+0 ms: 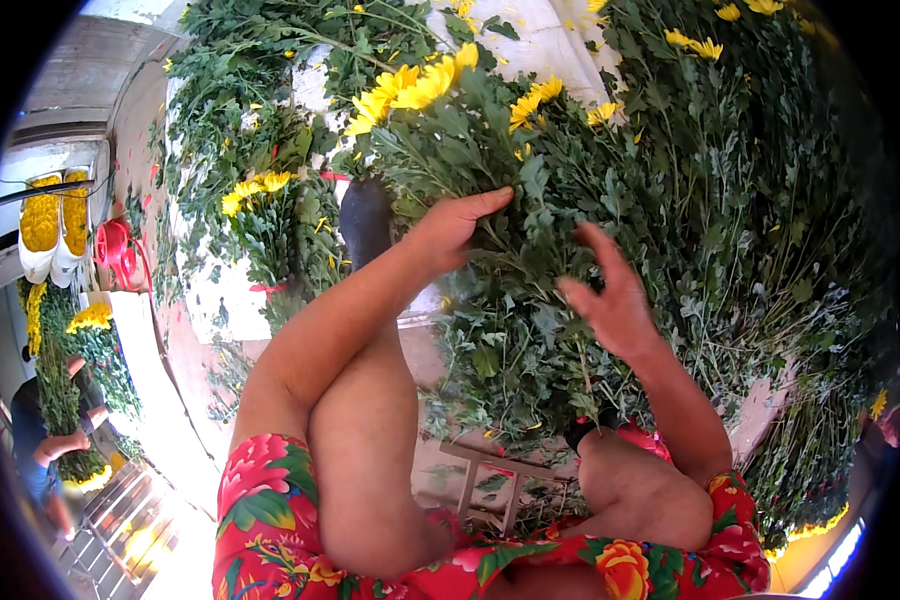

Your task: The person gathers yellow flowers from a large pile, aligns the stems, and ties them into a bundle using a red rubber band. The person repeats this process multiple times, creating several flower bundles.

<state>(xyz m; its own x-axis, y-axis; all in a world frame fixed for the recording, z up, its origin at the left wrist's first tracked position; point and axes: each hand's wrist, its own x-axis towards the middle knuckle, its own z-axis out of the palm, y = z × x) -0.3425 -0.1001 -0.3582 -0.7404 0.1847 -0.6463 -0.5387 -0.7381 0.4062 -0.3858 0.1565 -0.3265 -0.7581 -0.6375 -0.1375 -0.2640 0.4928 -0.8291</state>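
Observation:
My left hand (450, 230) is wrapped round a bunch of yellow chrysanthemums (420, 88). Its thumb lies across the leafy stems and its other fingers are hidden behind them. The flower heads point to the far left, with the stems slanting down toward the right. Beside the stems, my right hand (618, 305) has its thumb and fingers spread, slightly blurred, and nothing shows between them. A large heap of cut chrysanthemum stems (710, 200) lies to the right of this hand. Left of my left forearm is a smaller bunch with yellow blooms (260, 190).
My dark shoe (366, 222) rests among the leaves. A low metal stool frame (480, 480) shows between my legs. At the left are a red tape roll (115, 245), white containers of yellow flowers (40, 220), and another person (45, 430) holding a flower bunch.

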